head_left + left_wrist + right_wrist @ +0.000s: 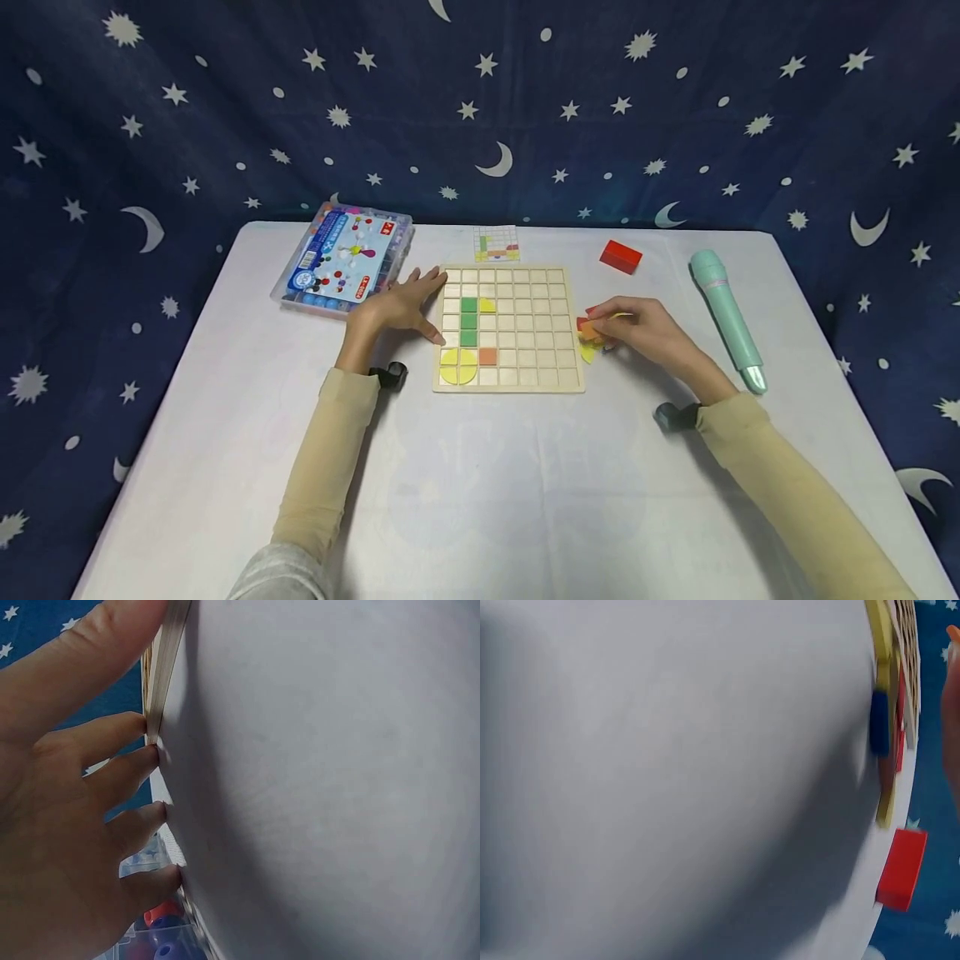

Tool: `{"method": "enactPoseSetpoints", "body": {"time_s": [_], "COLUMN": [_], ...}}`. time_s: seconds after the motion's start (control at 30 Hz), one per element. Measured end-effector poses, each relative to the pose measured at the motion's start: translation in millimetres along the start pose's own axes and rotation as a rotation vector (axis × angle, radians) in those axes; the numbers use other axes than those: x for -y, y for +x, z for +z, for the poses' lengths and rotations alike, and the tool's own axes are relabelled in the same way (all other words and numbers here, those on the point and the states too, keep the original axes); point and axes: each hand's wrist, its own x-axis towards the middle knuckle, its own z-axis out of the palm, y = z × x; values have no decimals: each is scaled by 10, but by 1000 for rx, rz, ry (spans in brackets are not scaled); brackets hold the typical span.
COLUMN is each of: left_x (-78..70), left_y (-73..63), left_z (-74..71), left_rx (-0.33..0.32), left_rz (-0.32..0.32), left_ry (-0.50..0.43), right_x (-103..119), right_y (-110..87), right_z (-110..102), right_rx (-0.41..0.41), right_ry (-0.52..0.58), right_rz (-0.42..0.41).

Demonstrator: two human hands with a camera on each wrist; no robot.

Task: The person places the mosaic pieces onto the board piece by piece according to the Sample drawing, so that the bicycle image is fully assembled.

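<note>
A square wooden grid board [525, 329] lies on the table with green squares [468, 322], yellow curved pieces [458, 367], a smaller yellow piece [487, 306] and an orange square [487, 357] in its cells. At the board's left edge, my left hand [397, 304] spreads its fingers, thumb and fingertips touching the side. My right hand [637, 333] pinches a small orange piece [592, 332] above a pile of loose pieces [587, 353] by the right edge. Only a sliver of that hand [952, 727] shows in the right wrist view.
A clear case of coloured beads [341, 262] stands at the back left. Behind the board lies a pattern card [496, 243]. A red block [621, 257] and a mint-green microphone-shaped object [726, 321] are on the right. A dark starry cloth [420, 133] hangs behind the table.
</note>
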Motion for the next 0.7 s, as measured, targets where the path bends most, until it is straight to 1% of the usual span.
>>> {"method": "enactPoseSetpoints", "body": {"time_s": [0.1, 0.2, 0.33, 0.53, 0.7], "left_x": [-10, -23, -24, -15, -13], "left_y": [-5, -19, -29, -21, -10], "left_z": [-5, -13, -24, -27, -23], "left_rx": [-1, 1, -1, 3, 2], "left_rz": [8, 19, 36, 34, 41], "left_ry": [2, 6, 6, 5, 11], "right_x": [71, 129, 196, 277, 329], "right_y": [27, 60, 107, 145, 169], "right_z": [61, 132, 237, 375, 460], "right_rx": [35, 88, 156, 234, 259], "right_ry": [51, 98, 151, 163, 115], "right_rz": [-19, -24, -52, -72, -71]}}
